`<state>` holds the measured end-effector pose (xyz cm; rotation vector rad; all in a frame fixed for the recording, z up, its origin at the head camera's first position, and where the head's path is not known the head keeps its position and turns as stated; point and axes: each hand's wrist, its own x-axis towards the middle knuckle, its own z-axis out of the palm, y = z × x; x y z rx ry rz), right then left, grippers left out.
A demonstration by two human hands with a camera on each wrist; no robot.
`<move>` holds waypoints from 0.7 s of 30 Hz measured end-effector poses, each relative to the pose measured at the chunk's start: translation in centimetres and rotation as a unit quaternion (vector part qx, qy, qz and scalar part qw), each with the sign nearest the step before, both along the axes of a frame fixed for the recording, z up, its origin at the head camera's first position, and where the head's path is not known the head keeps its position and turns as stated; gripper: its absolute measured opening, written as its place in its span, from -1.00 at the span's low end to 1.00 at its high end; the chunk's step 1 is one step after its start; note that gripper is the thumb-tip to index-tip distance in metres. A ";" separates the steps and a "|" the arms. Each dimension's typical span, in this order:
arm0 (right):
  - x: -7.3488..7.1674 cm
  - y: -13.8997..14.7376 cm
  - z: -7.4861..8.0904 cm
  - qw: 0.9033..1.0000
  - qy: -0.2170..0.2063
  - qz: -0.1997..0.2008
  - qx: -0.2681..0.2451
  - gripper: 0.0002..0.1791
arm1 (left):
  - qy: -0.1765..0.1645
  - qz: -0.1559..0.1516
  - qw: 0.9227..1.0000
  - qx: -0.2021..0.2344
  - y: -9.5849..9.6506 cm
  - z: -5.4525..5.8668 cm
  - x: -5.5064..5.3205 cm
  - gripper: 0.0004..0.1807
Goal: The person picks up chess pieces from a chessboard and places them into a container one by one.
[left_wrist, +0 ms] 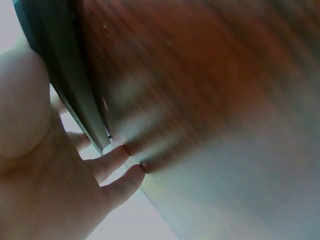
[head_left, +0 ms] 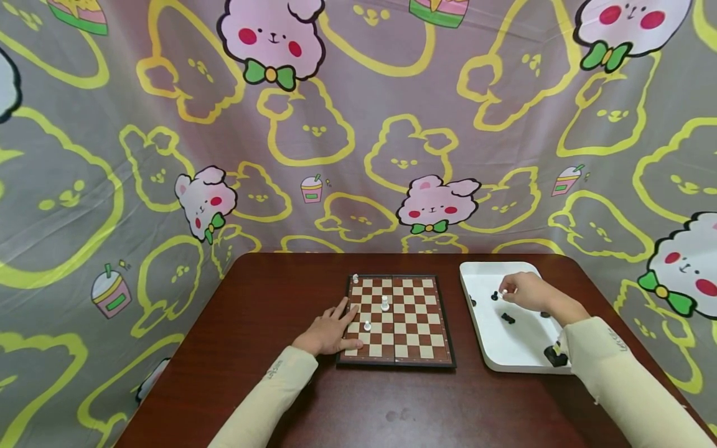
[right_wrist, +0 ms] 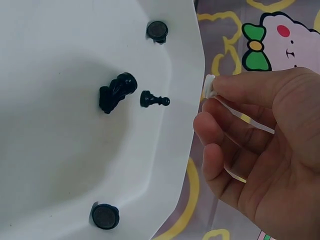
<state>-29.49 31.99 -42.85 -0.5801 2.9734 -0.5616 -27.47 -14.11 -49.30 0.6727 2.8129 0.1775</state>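
Note:
My left hand (head_left: 327, 333) rests at the left edge of the chessboard (head_left: 414, 320), its fingers spread straight and the thumb on the near-left squares. In the left wrist view, the board's dark edge (left_wrist: 75, 80) passes beside the palm. Over the white tray (head_left: 493, 348), my right hand (head_left: 526, 291) pinches a small white chess piece (right_wrist: 209, 86) between thumb and forefinger; its kind is mostly hidden. On the board stand a white pawn (head_left: 367, 325), a taller white piece (head_left: 384, 303) and another small white piece (head_left: 355, 279) at the far-left corner.
Inside the tray lie a black knight (right_wrist: 117, 91), a black pawn (right_wrist: 154, 99) and several other black pieces, some with their round bases showing. The tray stands right of the board on the brown table (head_left: 269, 292). A patterned cloth (head_left: 358, 143) hangs behind and at the sides.

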 end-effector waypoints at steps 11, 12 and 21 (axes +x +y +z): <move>-0.1 0.7 -0.3 0.999 -0.033 -0.020 0.000 -0.87 | 0.005 -0.002 1.000 -0.001 0.1 0.1 0.1 0.00; -0.1 0.8 -0.3 0.999 -0.032 -0.020 0.002 -0.87 | 0.005 -0.003 1.000 -0.001 0.1 0.1 0.1 0.00; 0.1 0.7 -0.1 0.999 -0.030 -0.023 -0.002 -0.88 | 0.003 0.000 1.000 -0.001 0.0 0.2 0.2 -0.01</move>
